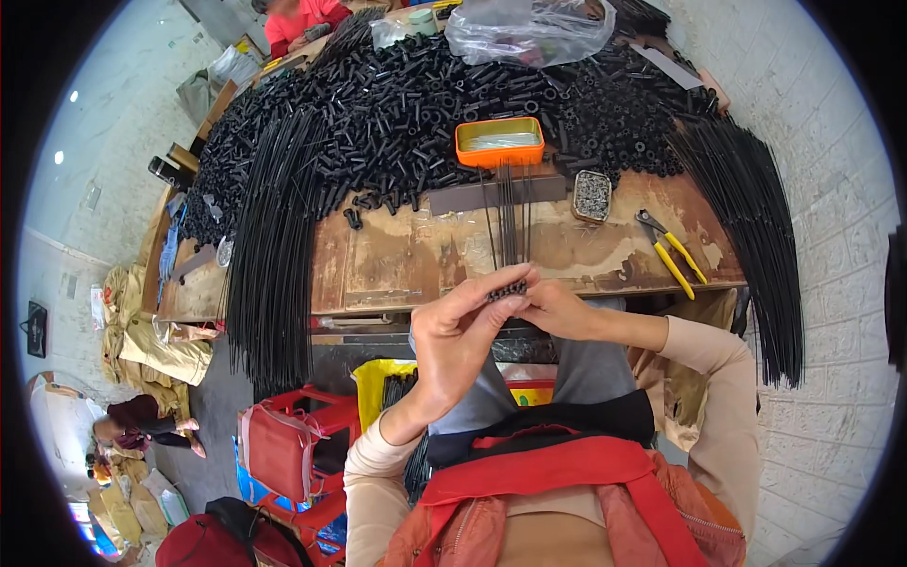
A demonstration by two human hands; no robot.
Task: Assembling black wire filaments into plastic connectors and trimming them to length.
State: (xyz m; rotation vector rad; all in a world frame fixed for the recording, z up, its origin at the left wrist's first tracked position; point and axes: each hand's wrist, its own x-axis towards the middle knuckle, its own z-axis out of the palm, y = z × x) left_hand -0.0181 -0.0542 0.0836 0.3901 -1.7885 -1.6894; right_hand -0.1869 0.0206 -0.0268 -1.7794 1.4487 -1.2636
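The left hand's thumb and index finger pinch a cluster of small black ends (507,291) between them, on the near side of the orange tin (472,158) that serves as landmark; this left hand (452,326) is a little to the tin's left. The right hand (559,312), nearer than the tin and to its right, has its fingers bent together against the cluster's right end; whether they pinch it too, one cannot tell. From the hands, thin black rods (509,222) fan out towards the tin's near wall, passing over a flat grey-brown bar (453,197) just in front of it.

Pale thin sticks (501,141) lie inside the tin. To its right and nearer, a small container holds silvery bits (592,197); farther right, pliers (672,266) with yellow handles rest on the wooden table (378,260). Long black rod bundles hang over the table edge, one (269,246) well left of the tin, the other (742,208) well right. Behind and left of it spreads a heap of black tubular pieces (387,104); beyond it lies a clear plastic bag (529,33).
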